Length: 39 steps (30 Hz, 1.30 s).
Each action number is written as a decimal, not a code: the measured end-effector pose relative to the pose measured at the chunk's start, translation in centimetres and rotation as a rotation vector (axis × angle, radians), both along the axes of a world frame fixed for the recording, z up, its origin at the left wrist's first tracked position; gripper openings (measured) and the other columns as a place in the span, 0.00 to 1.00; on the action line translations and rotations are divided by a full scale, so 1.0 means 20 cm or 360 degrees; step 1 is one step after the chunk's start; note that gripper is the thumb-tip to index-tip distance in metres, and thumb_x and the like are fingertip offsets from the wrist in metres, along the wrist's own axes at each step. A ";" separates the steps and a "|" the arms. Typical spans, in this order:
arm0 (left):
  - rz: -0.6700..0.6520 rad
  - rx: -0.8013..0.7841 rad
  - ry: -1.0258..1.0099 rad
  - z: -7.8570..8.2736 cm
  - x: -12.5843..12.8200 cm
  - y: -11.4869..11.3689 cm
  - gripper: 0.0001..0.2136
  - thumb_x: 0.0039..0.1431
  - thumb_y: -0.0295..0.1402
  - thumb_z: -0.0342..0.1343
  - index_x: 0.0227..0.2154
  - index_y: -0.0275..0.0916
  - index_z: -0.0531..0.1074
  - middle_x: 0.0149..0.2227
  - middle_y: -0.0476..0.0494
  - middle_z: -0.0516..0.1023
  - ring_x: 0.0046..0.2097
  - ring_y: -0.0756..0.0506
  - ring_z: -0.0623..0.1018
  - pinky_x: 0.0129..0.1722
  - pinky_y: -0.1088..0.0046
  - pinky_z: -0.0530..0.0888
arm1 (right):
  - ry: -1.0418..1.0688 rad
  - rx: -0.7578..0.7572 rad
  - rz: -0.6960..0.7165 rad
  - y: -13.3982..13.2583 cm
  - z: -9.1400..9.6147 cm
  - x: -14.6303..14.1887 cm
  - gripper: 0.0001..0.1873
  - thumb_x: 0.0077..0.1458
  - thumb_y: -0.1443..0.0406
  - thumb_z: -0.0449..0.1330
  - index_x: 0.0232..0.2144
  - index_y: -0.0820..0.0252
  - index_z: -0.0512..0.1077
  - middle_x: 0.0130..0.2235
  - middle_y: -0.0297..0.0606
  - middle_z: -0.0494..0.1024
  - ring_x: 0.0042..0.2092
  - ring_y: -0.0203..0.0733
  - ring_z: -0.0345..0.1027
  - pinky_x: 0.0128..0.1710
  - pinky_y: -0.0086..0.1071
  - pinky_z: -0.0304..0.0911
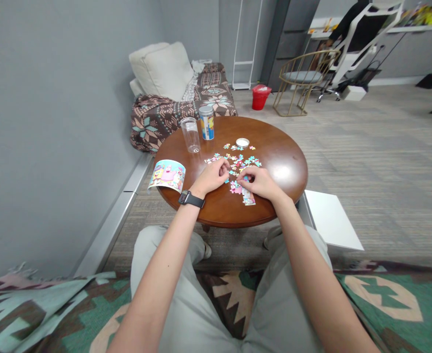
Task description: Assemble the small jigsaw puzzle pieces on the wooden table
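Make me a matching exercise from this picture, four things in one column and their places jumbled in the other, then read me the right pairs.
Things
1. Cartoon picture sheet
2. Clear cup
3. Loose puzzle pieces
4. Red bin

Places
A. Standing beside the printed can
B. On the floor, beyond the table
C. Bowed, at the table's left side
D. Scattered between and beyond the left hand and the right hand

Right pairs: 1-C, 2-A, 3-D, 4-B.
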<state>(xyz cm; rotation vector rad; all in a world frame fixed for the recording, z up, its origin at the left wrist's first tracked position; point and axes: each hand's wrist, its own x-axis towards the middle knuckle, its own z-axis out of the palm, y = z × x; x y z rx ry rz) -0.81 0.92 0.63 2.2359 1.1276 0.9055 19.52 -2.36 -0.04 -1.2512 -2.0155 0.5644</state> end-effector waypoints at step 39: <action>-0.0237 -0.0191 0.0079 0.03 -0.04 -0.03 0.16 0.44 0.44 0.69 0.28 0.37 0.76 0.25 0.53 0.69 0.29 0.51 0.69 0.30 0.75 0.64 | 0.0200 -0.0165 -0.0009 0.01 0.00 0.02 0.09 0.49 0.60 0.61 0.28 0.60 0.78 0.27 0.35 0.76 0.29 0.37 0.61 0.31 0.32 0.57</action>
